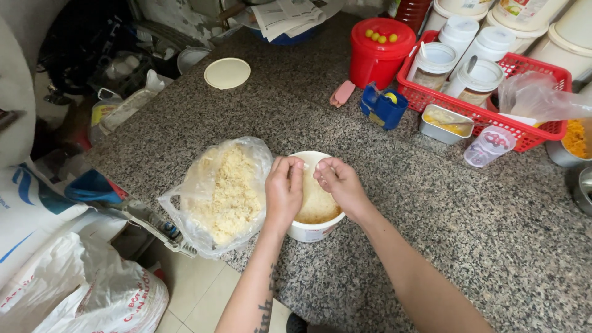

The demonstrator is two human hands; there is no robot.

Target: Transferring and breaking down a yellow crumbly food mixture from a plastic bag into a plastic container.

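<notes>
One clear plastic bag of pale crumbs (225, 194), one white round tub (314, 229), one red lidded bucket (378, 52), one red plastic basket (530, 132), four white-lidded jars (478, 80).

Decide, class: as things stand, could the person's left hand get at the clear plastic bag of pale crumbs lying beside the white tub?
Probably yes. The left hand rests on the white tub, and the plastic bag lies open right beside it on the counter, with nothing between them.

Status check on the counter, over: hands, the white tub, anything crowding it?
Left hand and right hand over white tub, fingertips together. Tub holds pale crumbly food. Clear bag of same touches tub's left side.
</notes>
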